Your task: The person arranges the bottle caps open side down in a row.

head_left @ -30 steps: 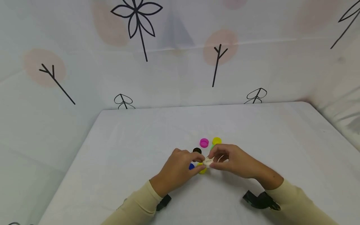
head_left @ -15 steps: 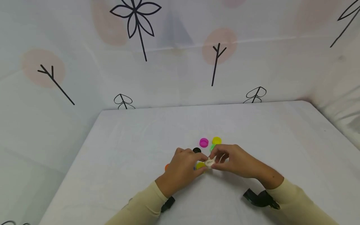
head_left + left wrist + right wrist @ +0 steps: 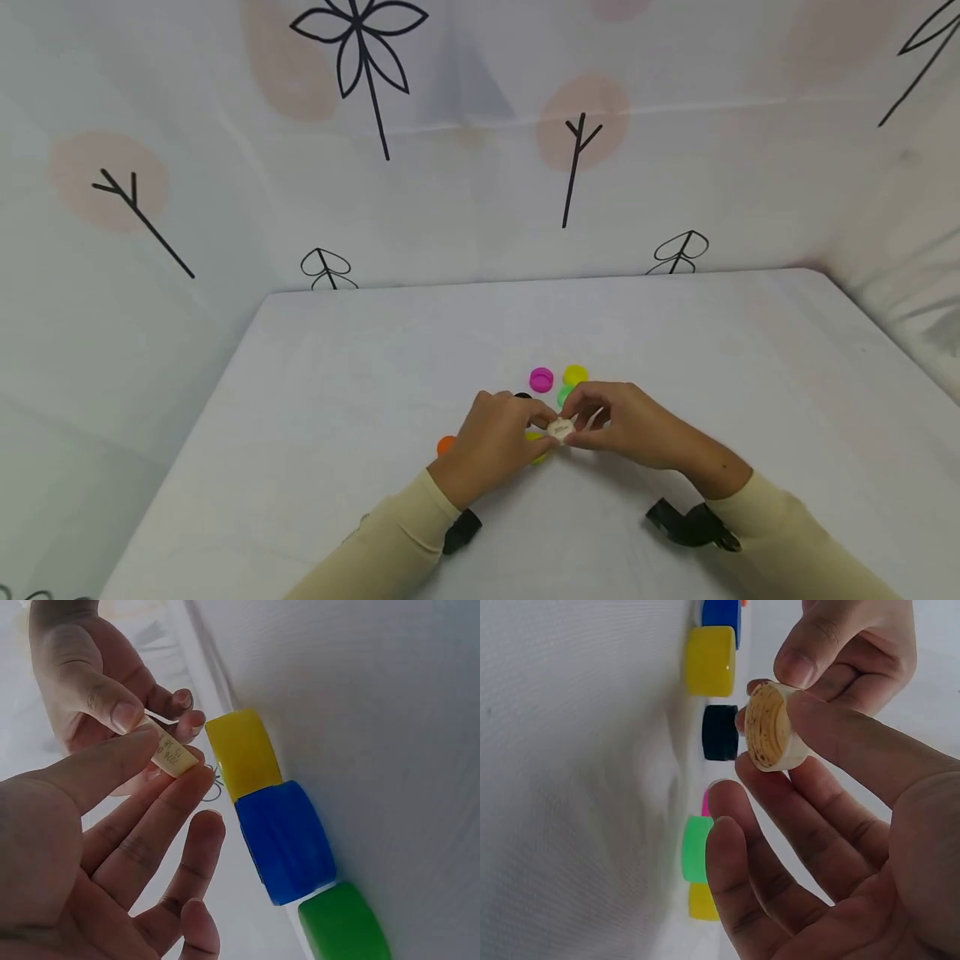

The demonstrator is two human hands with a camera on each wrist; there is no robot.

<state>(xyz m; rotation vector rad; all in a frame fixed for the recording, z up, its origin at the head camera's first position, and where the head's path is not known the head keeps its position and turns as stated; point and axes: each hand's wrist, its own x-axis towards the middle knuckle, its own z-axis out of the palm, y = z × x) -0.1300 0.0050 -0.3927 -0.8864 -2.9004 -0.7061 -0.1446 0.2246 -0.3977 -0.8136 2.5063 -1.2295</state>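
Observation:
A cream-white cap (image 3: 560, 430) is up off the table between both hands. My left hand (image 3: 487, 442) pinches its left side between thumb and fingertips, and my right hand (image 3: 637, 427) pinches the right side. In the right wrist view the hollow of the cap (image 3: 767, 727) faces the camera, with brown specks inside. Printed characters show on the cap (image 3: 174, 757) in the left wrist view. Just under the left hand lies a yellow cap (image 3: 536, 450), partly covered. A blue cap (image 3: 286, 841) sits beside that yellow cap (image 3: 244, 754), hidden by the hand from above.
Beyond the hands lie a magenta cap (image 3: 542, 380), another yellow cap (image 3: 576, 376), a light green cap (image 3: 565, 395) and a black cap (image 3: 720, 733). An orange cap (image 3: 446, 447) is left of the left hand. Black straps (image 3: 690, 527) hang by the wrists over the white table (image 3: 360, 358).
My left hand has shifted right, uncovering the orange cap and covering the blue one. The cream-white cap has moved slightly right and turned a little; both hands keep hold of it.

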